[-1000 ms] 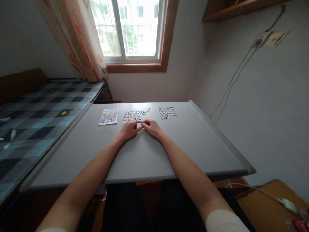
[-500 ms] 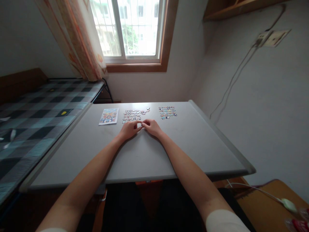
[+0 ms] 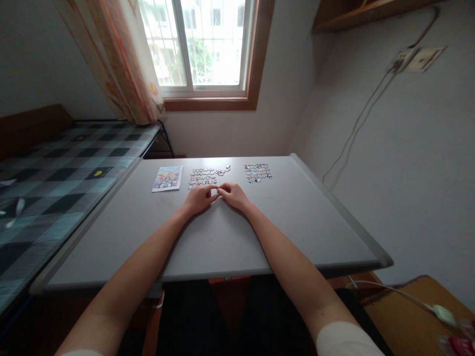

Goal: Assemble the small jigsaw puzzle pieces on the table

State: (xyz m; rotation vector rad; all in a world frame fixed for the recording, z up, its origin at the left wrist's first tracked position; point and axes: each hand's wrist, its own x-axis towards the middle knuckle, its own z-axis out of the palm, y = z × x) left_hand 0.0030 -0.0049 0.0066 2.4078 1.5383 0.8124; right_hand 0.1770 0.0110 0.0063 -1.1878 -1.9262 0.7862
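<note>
**Close Together, Right in the Middle**

My left hand [image 3: 200,199] and my right hand [image 3: 233,194] meet low over the grey worktop [image 3: 222,237]. My left thumb and first finger curve round with a little gap between them. My right fingers are bent in, almost closed. The tips of both hands come together at one spot. Maybe they pinch a tiny puzzle bit there, but it is too small for me to tell. I think I hold them so close because little bits need two hands to keep them steady.

Just past my left hand lies the left bunch of puzzle pieces [image 3: 202,172], flat and in rows. A few loose pieces [image 3: 220,173] trail off from its right side. The right bunch of puzzle pieces [image 3: 257,173] sits apart, past my right hand. They are all laid flat, I guess so each one is easy to see and pick up.

The picture card [image 3: 167,179] lies to the left of the pieces, not under my arms. That seems a good place, because I can look at it and nothing covers it.
</note>
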